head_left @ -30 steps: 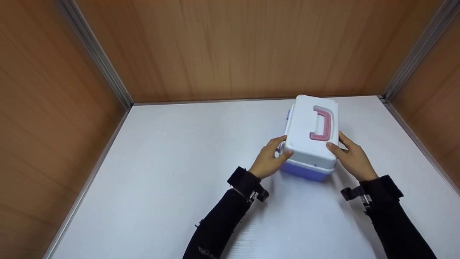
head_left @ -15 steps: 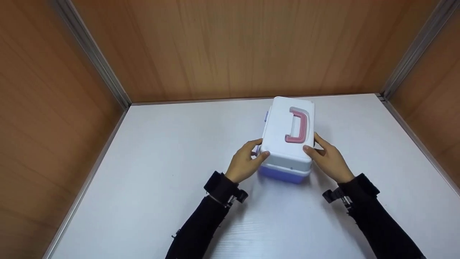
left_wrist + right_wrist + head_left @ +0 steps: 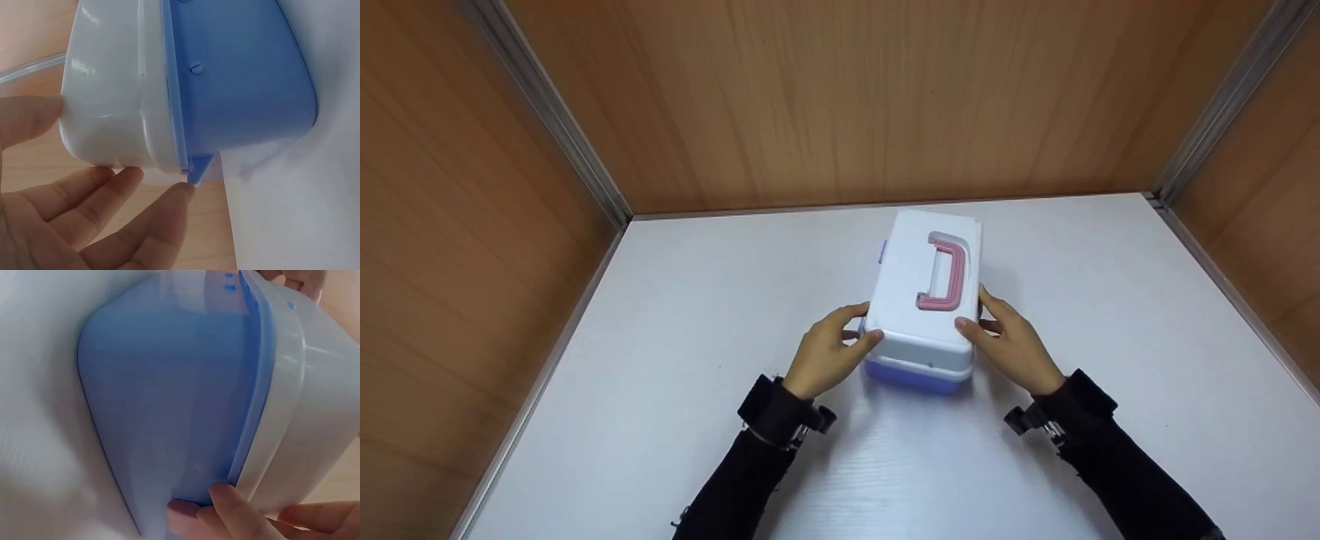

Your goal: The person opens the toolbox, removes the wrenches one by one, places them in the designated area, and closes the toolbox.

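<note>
A small storage box with a white lid, a pink handle and a blue base stands on the white table, near its middle. My left hand grips its left near corner, thumb on the lid edge and fingers along the side. On the opposite near corner my right hand holds it the same way. The left wrist view shows the box close up, with my fingers at the lid rim and a blue latch. The right wrist view shows the box's blue base and my fingertips under the lid rim.
Wooden walls with metal corner strips close in the table on the left, back and right. White table surface lies bare to the left, right and front of the box.
Both hands have slid the box leftward and slightly nearer to me, from the right part of the table toward its middle. The grip on both sides stays the same.
</note>
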